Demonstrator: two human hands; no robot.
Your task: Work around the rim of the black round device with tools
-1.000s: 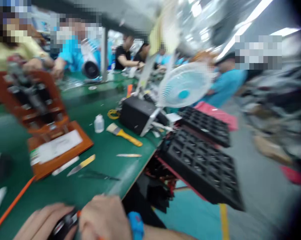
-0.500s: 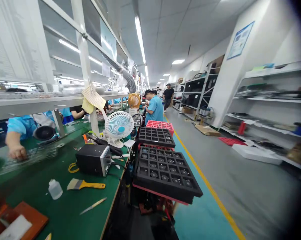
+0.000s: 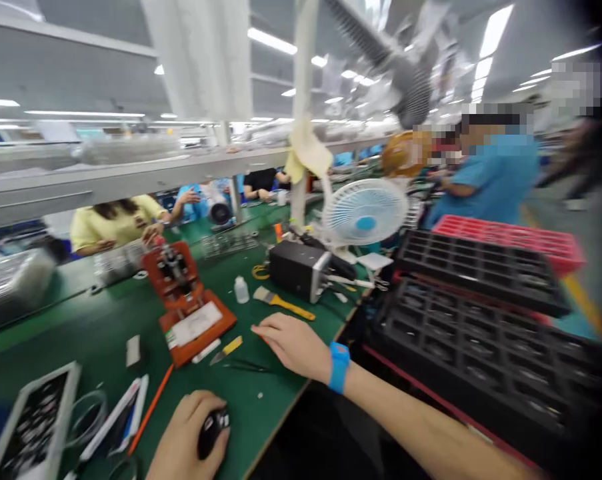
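My left hand, low in the view, is closed around a small black rounded part with shiny spots; its kind is unclear. My right hand reaches over the green bench, fingers pressed together; what they hold, if anything, is hidden. A blue band circles that wrist. Beyond the right hand lies a flat paintbrush with a yellow handle. To its left are a yellow-handled knife and dark tweezers. An orange press-like fixture bearing a white pad stands farther left.
A small white bottle, a black box and a white fan stand behind the brush. Black compartment trays are stacked at right. A parts tray lies at left. Co-workers sit across the bench; another person in blue stands beyond the trays.
The view has swung left and down toward the bench. Both my hands are now in sight, the left with the black part, the right over the bench near the brush.
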